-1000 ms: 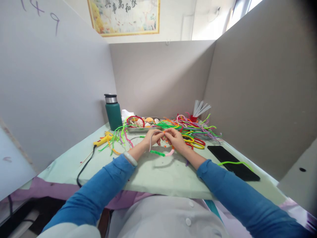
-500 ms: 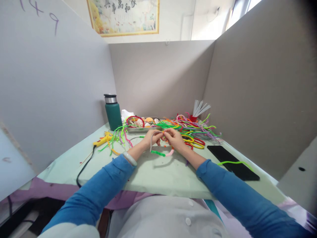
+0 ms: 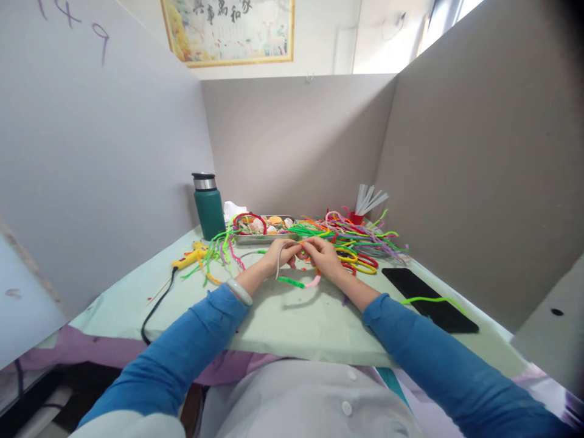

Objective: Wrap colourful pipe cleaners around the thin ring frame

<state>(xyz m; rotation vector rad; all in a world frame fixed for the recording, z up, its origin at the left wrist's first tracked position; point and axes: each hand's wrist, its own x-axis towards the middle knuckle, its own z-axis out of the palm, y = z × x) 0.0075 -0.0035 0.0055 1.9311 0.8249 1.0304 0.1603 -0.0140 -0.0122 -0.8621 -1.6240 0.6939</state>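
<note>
My left hand [image 3: 281, 253] and my right hand [image 3: 322, 253] meet above the middle of the table, fingertips pinched close together. Between them they grip a headband [image 3: 279, 263], a thin greyish band bent into a curve. Green fuzzy pipe cleaner [image 3: 291, 282] wraps its lower part, followed by a pink stretch [image 3: 313, 281] and some orange close to my right palm. A bit of orange pipe cleaner [image 3: 302, 244] shows at the fingertips; its end is hidden by my fingers. Behind my hands lies a heap of coloured pipe cleaners [image 3: 360, 240].
On the left are a yellow glue gun [image 3: 185, 260] with a black cord and a green bottle [image 3: 208, 210]. A metal tray [image 3: 267, 239] of small decorations sits at the back. Glue sticks [image 3: 368, 199] stand in a red cup. A black phone-like slab [image 3: 429, 300] lies right. Grey partitions [image 3: 296, 140] surround the table.
Almost nothing differs. Both hands stay pinched together at the same spot on the headband, with only a very slight shift of the fingers.
</note>
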